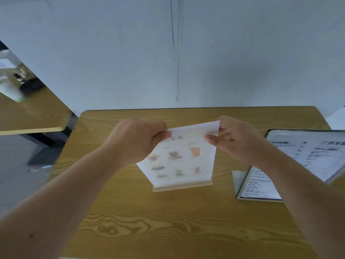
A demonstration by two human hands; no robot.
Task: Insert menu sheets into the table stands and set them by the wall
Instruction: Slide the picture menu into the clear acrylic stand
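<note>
Two hands work one sheet: the left hand (138,141) and right hand (237,141) each pinch a top corner of the illustrated menu sheet (179,157), fingers closed on it, its lower edge already down in the wood-based table stand (182,186) just below and between them. Seating looks nearly finished, but the stand sits mid-counter, not yet moved to the pale wall (242,53) beyond the hands. Right of the right hand, another menu holder (308,156) with printed text (blurred) waits on the wood-grain counter (168,230).
</note>
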